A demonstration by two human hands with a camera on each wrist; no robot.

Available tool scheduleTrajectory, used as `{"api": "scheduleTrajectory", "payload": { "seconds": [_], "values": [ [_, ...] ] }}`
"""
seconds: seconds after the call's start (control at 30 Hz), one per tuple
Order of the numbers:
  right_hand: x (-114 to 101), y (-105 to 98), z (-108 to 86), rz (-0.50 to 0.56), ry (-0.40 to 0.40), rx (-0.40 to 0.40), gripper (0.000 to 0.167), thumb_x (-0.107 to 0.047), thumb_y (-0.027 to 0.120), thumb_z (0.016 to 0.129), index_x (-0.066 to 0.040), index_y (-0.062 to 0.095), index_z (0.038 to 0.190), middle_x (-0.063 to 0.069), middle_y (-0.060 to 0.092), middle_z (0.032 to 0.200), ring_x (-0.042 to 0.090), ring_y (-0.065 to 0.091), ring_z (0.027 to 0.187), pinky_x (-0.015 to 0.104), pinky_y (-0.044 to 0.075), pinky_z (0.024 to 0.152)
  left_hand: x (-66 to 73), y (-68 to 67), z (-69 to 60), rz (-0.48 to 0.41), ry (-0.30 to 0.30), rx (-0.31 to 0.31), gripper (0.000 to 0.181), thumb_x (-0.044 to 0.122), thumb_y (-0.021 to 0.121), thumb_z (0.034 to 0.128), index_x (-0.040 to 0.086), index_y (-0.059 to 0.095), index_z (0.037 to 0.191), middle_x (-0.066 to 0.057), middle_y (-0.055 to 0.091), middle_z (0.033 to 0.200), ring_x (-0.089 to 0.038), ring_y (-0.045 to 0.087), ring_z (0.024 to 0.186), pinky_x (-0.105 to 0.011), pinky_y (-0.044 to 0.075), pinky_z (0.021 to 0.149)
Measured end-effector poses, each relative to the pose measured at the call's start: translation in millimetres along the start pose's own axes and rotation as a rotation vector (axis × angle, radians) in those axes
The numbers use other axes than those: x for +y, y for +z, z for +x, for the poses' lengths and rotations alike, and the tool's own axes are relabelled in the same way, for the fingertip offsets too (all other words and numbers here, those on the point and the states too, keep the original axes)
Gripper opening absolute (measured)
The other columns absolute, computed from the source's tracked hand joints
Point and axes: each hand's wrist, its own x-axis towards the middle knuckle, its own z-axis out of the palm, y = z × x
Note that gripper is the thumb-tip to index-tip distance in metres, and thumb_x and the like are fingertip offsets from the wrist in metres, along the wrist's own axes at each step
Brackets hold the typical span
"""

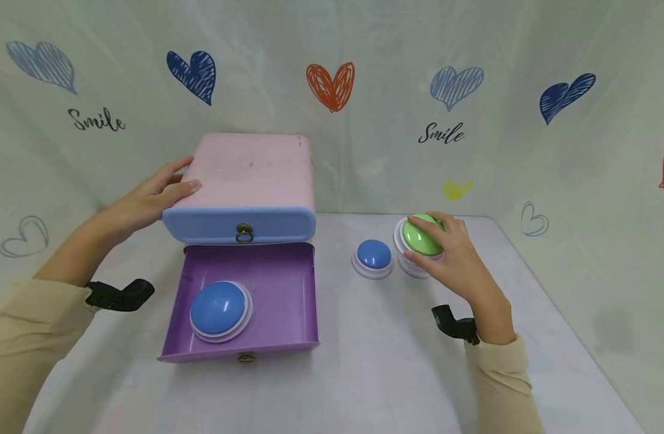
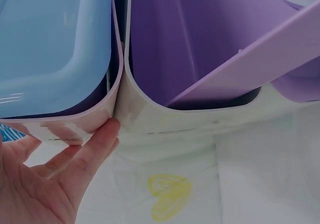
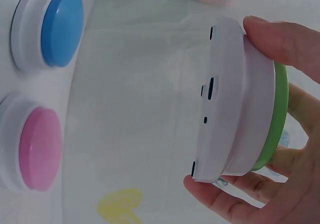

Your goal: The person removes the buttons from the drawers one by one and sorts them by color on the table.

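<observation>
My right hand [image 1: 451,256] grips a large green push button [image 1: 421,235] by its white round base, raised off the table. In the right wrist view the button's base [image 3: 227,104] is edge-on, thumb and fingers round its rim. Under it stands a pink push button [image 3: 41,146], its coloured dome hidden in the head view. Beside that sits a small blue push button [image 1: 374,254]. My left hand [image 1: 142,199] rests with extended fingers against the left side of a pink drawer box [image 1: 250,172]. The lower purple drawer [image 1: 283,301] is pulled out, holding a large blue push button [image 1: 219,308].
The upper drawer has a closed blue front [image 1: 207,224] with a metal ring pull [image 1: 244,234]. A white cloth covers the table [image 1: 364,374]. Behind hangs a pale curtain [image 1: 375,157] printed with hearts.
</observation>
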Motion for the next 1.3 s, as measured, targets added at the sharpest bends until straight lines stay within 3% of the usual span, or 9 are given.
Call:
{"api": "scheduleTrajectory", "payload": {
  "seconds": [0.43,0.9,1.3],
  "values": [
    [50,-6,-6.3,0.005,0.170,0.038,0.061,-0.025,0.072,0.082,-0.009,0.048,0.135,0.024,0.037,0.137,0.044,0.032,0.121,0.056,0.041,0.084,2.1,-0.3,0.2,0.007,-0.003,-0.002,0.070,0.044,0.035,0.0966,0.029,-0.008,0.150,-0.027,0.004,0.153,-0.055,0.026,0.127,-0.074,0.024,0.094],
    [94,7,-12.6,-0.011,0.352,-0.018,0.064,-0.029,0.066,0.086,-0.005,0.040,0.140,0.034,0.027,0.141,0.054,0.026,0.123,0.069,0.031,0.094,3.6,-0.4,0.1,0.002,-0.002,0.009,0.071,0.044,0.036,0.0962,0.028,-0.008,0.150,-0.027,0.005,0.152,-0.054,0.023,0.128,-0.075,0.022,0.095],
    [121,17,-15.5,-0.004,0.462,-0.053,0.063,-0.019,0.064,0.087,0.001,0.036,0.140,0.038,0.026,0.138,0.057,0.026,0.123,0.067,0.028,0.097,0.5,-0.1,-2.3,-0.012,-0.004,0.005,0.070,0.044,0.035,0.0965,0.028,-0.008,0.150,-0.026,0.003,0.153,-0.055,0.023,0.129,-0.075,0.020,0.096]
  ]
}}
